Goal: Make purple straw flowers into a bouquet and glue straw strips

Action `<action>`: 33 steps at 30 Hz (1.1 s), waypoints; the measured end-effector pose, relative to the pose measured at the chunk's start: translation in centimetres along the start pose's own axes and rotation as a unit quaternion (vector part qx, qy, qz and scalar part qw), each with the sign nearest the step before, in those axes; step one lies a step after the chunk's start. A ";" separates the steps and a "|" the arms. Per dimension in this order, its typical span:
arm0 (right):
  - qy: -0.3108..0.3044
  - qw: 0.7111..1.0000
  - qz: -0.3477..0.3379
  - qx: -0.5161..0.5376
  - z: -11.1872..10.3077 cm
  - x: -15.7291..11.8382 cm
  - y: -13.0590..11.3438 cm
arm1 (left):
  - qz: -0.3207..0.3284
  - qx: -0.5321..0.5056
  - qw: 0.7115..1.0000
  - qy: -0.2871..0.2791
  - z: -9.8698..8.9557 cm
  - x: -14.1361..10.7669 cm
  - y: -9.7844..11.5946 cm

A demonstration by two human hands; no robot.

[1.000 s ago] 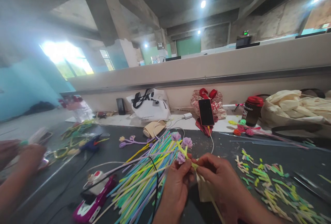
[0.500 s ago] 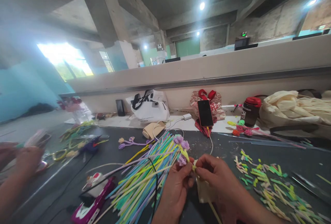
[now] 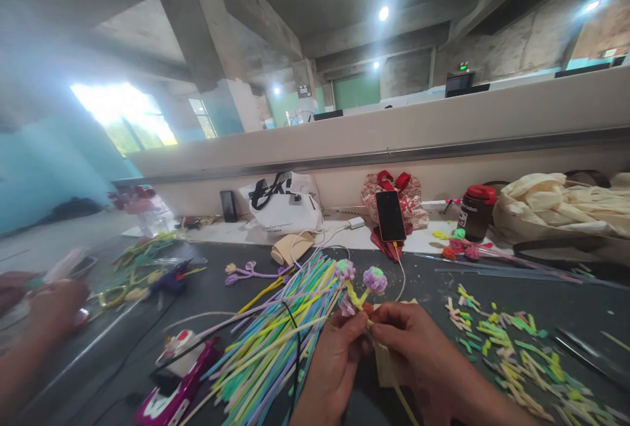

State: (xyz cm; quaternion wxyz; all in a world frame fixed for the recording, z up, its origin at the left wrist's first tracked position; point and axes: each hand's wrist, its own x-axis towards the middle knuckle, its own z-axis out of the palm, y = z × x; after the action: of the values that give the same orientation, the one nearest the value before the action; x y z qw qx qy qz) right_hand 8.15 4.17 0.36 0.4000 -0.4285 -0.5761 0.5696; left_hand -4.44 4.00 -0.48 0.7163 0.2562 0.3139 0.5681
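Observation:
My left hand is closed in a pinch on the yellow-green stem of a pipe-cleaner flower sprig. Several purple blooms with green centres branch from its top. Close beside it, my right hand pinches the same stem just below the blooms, and the stem's pale tail runs down between the hands. Left of my hands lies a large bundle of pipe cleaners in blue, green, yellow and lilac. A beige piece of paper or card lies partly hidden under my right hand.
Cut pipe-cleaner bits are scattered at right near metal tweezers or scissors. A purple glue-gun-like tool lies at left. A phone on a cable, a white bag and a bottle stand behind. Another person's hands work at far left.
The purple blooms have spread apart; one has swung to the right and now stands separate. My right hand has shifted slightly, still pinching the stem.

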 end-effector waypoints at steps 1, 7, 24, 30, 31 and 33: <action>0.013 1.000 -0.007 -0.023 0.0 0.0 -0.1 | -0.002 -0.006 1.000 -0.005 0.0 0.0 0.0; 0.123 0.948 -0.137 -0.260 -0.4 -0.6 -1.2 | -0.005 -0.005 1.000 -0.008 0.0 -0.3 0.2; 0.073 0.901 -0.153 -0.398 -1.0 -1.0 -1.9 | 0.048 0.289 0.953 0.080 -0.1 -0.1 2.8; 0.044 0.912 -0.119 -0.389 -0.7 -1.4 -2.8 | 0.011 0.360 0.933 0.015 0.9 -1.1 3.9; 0.042 0.915 -0.117 -0.384 -0.7 -1.6 -2.9 | 0.015 0.359 0.933 0.014 1.2 -1.3 4.1; 0.042 0.919 -0.119 -0.372 -0.7 -1.8 -3.1 | 0.011 0.360 0.933 0.009 1.5 -1.4 4.4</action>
State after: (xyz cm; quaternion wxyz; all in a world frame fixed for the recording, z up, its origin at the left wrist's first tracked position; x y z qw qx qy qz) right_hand 9.24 2.75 3.57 0.3006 -0.4982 -0.7760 0.2434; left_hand -6.43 3.57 3.95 0.5668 0.4951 0.5015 0.4268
